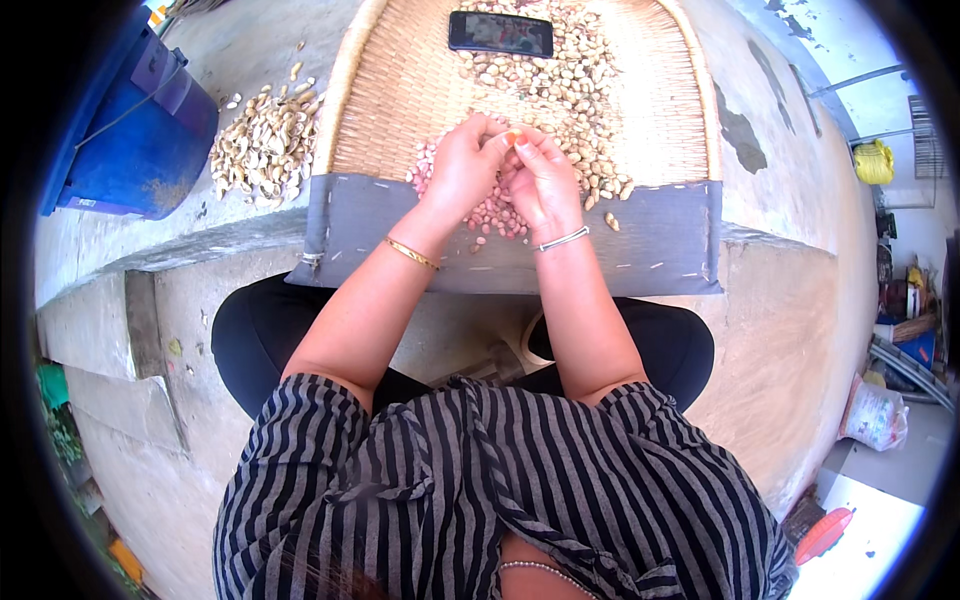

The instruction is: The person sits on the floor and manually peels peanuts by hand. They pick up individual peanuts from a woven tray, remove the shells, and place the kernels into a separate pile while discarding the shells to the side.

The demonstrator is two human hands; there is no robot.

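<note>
My left hand (459, 166) and my right hand (549, 178) meet over a woven winnowing basket (405, 82), thumbs and fingertips pressed together. Whatever lies between the fingertips is hidden. Beneath and beside them are shelled pink peanut kernels (501, 216), partly covered by the hands. Unshelled peanuts (581, 90) spread from behind my right hand towards the basket's far side. One peanut in its shell (612, 221) rests apart on the grey cloth border (645, 251) at the near edge. A gold bangle circles my left wrist, a silver one my right.
A smartphone (501, 34) with its screen lit lies on the far peanuts. Left of the basket, empty peanut shells (266, 150) are heaped on a concrete ledge (247, 234), beside a blue plastic bucket (146, 135). My bent knees flank the basket's near edge.
</note>
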